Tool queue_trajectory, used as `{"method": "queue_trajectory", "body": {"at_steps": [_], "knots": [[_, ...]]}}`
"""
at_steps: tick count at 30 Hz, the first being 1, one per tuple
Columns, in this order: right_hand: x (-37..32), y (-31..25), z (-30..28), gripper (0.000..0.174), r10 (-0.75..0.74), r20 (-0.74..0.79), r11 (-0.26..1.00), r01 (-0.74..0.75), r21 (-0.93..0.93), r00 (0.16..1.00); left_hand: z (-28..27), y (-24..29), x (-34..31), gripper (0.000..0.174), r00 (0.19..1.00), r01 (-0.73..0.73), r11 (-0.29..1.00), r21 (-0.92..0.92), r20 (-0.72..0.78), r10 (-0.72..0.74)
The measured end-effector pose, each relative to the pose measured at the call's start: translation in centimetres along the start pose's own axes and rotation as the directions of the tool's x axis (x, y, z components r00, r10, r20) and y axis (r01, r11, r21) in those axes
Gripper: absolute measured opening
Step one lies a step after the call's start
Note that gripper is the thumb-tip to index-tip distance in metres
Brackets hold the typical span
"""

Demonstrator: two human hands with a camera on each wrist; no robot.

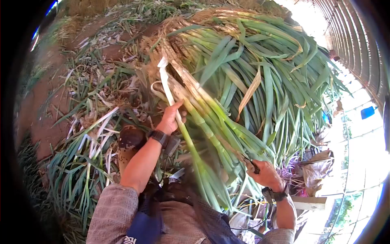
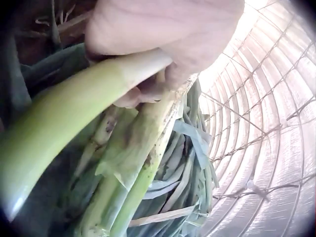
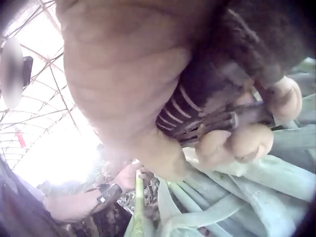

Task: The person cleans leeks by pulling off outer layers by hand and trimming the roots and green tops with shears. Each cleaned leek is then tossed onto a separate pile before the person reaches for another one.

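In the head view my left hand grips a leek by its pale shaft, its white end pointing up and its green leaves hanging toward my lap. The left wrist view shows the same leek under my curled fingers, with unpeeled leeks close behind. My right hand holds a tool by its dark handle, low over the leek leaves. Up close in the right wrist view, my fingers wrap that ribbed handle; what the tool's working end looks like I cannot tell.
A large heap of leeks with roots and dry skins fills the right and far side. Several white-stemmed leeks lie at the left. Peelings litter the soil. A crumpled bag lies right, beneath the ribbed tunnel wall.
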State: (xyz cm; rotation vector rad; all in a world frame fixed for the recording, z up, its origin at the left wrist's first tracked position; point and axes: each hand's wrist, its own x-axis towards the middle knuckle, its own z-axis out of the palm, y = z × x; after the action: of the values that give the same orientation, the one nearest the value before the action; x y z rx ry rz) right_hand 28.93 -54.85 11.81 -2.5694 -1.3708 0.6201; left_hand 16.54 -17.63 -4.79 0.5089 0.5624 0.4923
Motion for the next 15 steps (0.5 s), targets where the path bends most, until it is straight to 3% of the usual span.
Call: {"method": "queue_trajectory", "body": {"at_steps": [1,3,9,11,12,15], "knots": [[0.4,-0.2,0.3,0.029,-0.008,-0.001,1.0,0.008,0.007,1.0,-0.3,-0.2,-0.3,0.024,1.0,-0.006,1.0,0.007,-0.005,0.006],[1.4,-0.9,0.6,0.025,0.034,-0.006,0.987,-0.034,-0.155,0.999,-0.6,-1.1,-0.6,0.025,0.997,-0.053,0.998,0.024,-0.051,0.054],[4.5,-2.7,1.1,0.027,-0.028,-0.013,0.987,0.026,-0.157,1.0,-1.2,-1.8,-0.8,0.034,0.996,-0.072,0.997,-0.02,-0.058,0.071],[5.6,-2.4,1.7,0.029,-0.194,-0.15,0.95,0.148,-0.273,0.969,-1.2,-1.8,-1.1,0.034,0.995,-0.07,0.997,-0.029,-0.067,0.068],[6.2,-2.7,1.6,0.031,-0.089,-0.066,0.966,0.07,-0.25,0.994,-0.9,-1.7,-1.5,0.035,0.995,-0.077,0.996,-0.042,-0.069,0.074],[6.9,-4.2,1.2,0.035,-0.077,-0.037,0.968,0.066,-0.244,0.996,-0.5,-1.4,-2.6,0.033,0.987,-0.077,0.997,-0.017,-0.146,0.073]]}}
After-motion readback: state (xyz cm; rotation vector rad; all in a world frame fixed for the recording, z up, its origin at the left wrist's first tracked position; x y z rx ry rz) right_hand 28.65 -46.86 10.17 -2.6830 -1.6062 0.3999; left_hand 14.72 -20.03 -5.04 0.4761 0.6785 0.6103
